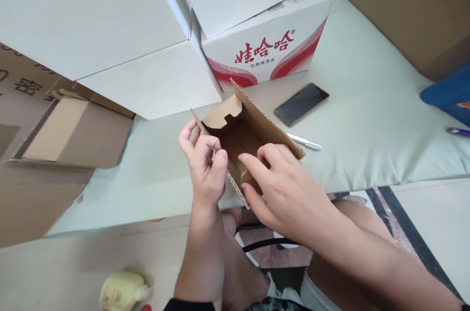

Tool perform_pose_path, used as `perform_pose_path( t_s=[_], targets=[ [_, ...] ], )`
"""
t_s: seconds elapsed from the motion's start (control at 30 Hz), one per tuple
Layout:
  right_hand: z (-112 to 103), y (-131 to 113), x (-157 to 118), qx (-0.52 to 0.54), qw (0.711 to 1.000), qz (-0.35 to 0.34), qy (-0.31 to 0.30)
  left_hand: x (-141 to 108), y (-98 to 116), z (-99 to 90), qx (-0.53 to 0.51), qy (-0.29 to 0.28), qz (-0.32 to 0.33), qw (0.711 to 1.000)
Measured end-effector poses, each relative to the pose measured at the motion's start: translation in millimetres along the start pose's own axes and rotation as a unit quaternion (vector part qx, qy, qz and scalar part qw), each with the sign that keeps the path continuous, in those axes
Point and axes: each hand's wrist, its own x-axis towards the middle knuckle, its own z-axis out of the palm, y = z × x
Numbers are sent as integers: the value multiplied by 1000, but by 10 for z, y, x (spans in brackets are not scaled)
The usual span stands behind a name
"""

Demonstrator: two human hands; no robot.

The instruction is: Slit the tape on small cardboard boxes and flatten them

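Note:
A small brown cardboard box [266,117] stands open at the top in front of me, its long walls raised and a notched end flap folded in at the far end. My left hand [206,169] pinches the rim of its left wall between thumb and fingers. At the near end, my right hand [284,186] has its fingers curled over the inner flap, with the thumb lower down at the left wall's near corner. Part of that flap is hidden behind the right hand. Just right of the box lie a white pen [306,142] and a dark phone [301,104].
Behind the box stand a red-and-white water carton [264,59] and stacked white boxes [99,17]. Brown cartons flank the pale green surface, one at left [79,130], another at upper right [411,12]. A blue object [448,93] sits at right. A yellow bottle [123,291] is on the floor.

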Motion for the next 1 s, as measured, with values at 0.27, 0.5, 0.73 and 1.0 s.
perform_pose_path(
  t_s=[0.27, 0.5, 0.73, 1.0],
  targets=[
    [-68, 5, -4, -38, 999, -17, -30, -12, -52, 3, -3, 1, 19, 1000],
    [-20, 13, 42, -68, 988, 19, -137, -19, 34, 50, -18, -8, 44, 999],
    [-1, 36, 40, -76, 979, 38, -187, -66, 138, 122, -51, -28, 56, 997],
    [-62, 3, 130, -99, 958, 54, -262, -119, 326, 172, -62, -55, 73, 994]
  ],
)
